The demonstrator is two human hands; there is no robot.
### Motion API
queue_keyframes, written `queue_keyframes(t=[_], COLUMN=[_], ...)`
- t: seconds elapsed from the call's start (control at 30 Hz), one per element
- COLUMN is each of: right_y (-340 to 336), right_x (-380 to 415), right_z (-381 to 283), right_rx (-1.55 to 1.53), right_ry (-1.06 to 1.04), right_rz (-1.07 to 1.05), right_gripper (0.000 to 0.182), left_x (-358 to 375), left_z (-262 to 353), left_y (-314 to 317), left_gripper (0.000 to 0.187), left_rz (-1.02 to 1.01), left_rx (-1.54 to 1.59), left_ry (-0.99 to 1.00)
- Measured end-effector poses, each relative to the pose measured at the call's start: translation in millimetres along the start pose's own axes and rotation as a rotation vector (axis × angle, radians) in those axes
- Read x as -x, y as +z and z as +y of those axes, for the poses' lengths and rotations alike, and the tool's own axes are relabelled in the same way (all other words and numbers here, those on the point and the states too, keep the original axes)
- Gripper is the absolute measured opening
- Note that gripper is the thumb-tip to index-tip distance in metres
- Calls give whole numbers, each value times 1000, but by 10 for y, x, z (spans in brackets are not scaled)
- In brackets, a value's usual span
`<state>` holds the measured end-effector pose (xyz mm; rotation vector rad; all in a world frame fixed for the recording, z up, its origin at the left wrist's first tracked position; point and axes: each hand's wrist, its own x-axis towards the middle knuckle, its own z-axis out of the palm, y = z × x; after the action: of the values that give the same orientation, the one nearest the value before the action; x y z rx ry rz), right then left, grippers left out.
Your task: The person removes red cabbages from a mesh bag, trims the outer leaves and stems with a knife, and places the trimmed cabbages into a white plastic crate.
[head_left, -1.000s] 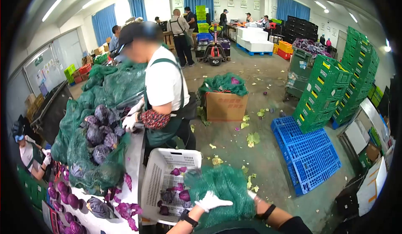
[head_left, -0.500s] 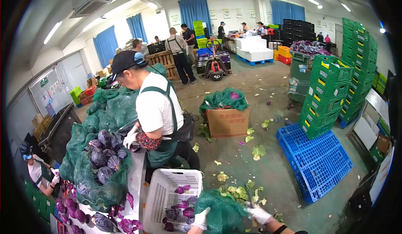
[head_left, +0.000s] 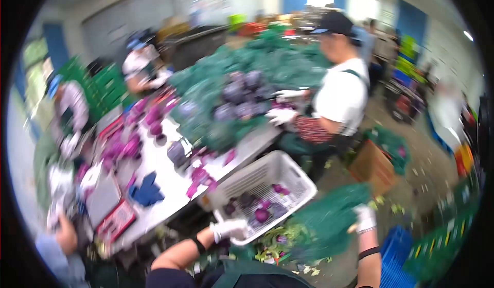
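Observation:
My left hand (head_left: 229, 230), white-gloved, is at the near left corner of a white plastic basket (head_left: 306, 187), its thumb apart from its blurred fingers and no net in it. Loose purple cabbages and leaves (head_left: 262, 214) lie in the basket. On the right, my right hand (head_left: 365, 219), also gloved, is closed on the edge of a green mesh bag (head_left: 329, 223), which hangs spread out beside the basket above green leaf scraps (head_left: 288, 239).
Behind the basket is a white table (head_left: 170, 156) with cabbages, purple leaves and a blue glove (head_left: 146, 190). A co-worker in white (head_left: 342, 95) stands across it. Others are at the left. A cardboard box (head_left: 378, 169) stands right, near a blue pallet (head_left: 393, 252).
The view has swung left, bringing more of the table and co-workers in. My left hand has let go of the green mesh bag and moved to the basket; the bag now hangs from my right hand.

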<state>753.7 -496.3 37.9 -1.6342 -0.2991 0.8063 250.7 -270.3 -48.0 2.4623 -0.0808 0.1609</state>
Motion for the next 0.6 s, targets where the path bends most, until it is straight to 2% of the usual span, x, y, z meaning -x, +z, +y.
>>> queue_keyframes(t=[0.03, 0.07, 0.1, 0.13, 0.2, 0.23, 0.3, 0.33, 0.37, 0.4, 0.43, 0.47, 0.5, 0.53, 0.6], right_y=[227, -713, -359, -387, -723, -764, -611, -112, 459, 800, 1497, 1842, 2301, 2792, 3581], right_x=[105, -810, -319, -482, -954, -1004, -1184, -798, -367, -403, 156, 220, 377, 559, 874], right_z=[-851, -800, -1516, -1684, -1310, -877, -200, -14, 165, 546, 436, 774, 882, 854, 727], right_rx=[-345, -83, -201, -286, -300, -303, 270, -28, -248, 2, -218, -30, 2, 31, 118], right_ry=[-218, -415, -520, -676, -921, -924, -1011, -1022, -433, -89, 108, 32, 39, 42, -18], right_rz=[265, 4, 381, 660, 729, 704, 628, 119, 59, 71, 60, -116, -234, -348, -674], right_gripper=[10, 21, 28, 28, 22, 22, 12, 9, 3, 8, 16, 32, 37, 43, 48], left_x=[192, 366, 696, 782, 1193, 1421, 1906, 2145, 2390, 2570, 2271, 2377, 2333, 2394, 2465], left_z=[349, 629, 510, 750, 828, 823, 707, 622, 492, 330, 734, 564, 556, 402, 6], left_y=[-265, -449, -520, -765, -810, -785, -678, -611, -540, -484, -945, -1017, -1300, -1454, -1754], left_gripper=[21, 23, 37, 43, 47, 44, 36, 31, 23, 30, 46, 60, 64, 66, 68], left_rz=[362, 736, 649, 775, 1017, 1099, 1249, 1317, 1356, 1416, 1427, 1486, 1472, 1461, 1428], left_rx=[609, 1223, 1021, 956, 911, 939, 1039, 1112, 1230, 1143, 837, 771, 837, 824, 759], left_ry=[-521, -980, -1076, -1189, -1266, -1274, -1281, -1288, -1105, -1066, -1419, -1306, -1303, -1215, -1162])
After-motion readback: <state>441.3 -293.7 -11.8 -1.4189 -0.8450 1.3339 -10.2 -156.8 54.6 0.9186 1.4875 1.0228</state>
